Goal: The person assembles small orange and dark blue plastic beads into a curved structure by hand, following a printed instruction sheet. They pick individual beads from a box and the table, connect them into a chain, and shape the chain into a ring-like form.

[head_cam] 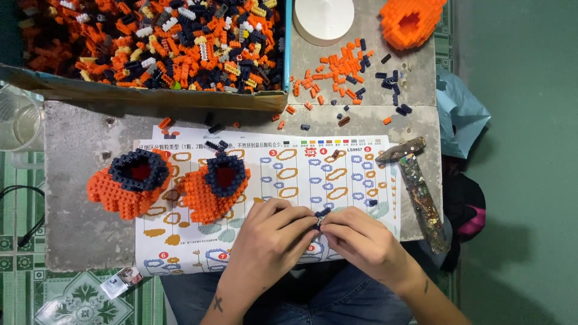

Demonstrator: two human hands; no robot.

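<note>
Both hands, left (271, 232) and right (361, 238), pinch dark bricks (322, 215) at the tabletop's (72, 180) near edge; two orange models (126, 180) sit left, a hammer (418, 186) right.

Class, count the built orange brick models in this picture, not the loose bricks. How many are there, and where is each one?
3. Two orange models with dark rims sit side by side on the instruction sheet's left end; a third orange model is at the table's far right corner, partly cropped.

I see orange brick models (123, 186) ringed in navy with red centres, a grey desk (78, 232), a green patterned floor (18, 241), a white lid (324, 18), and blue jeans (337, 298).
</note>
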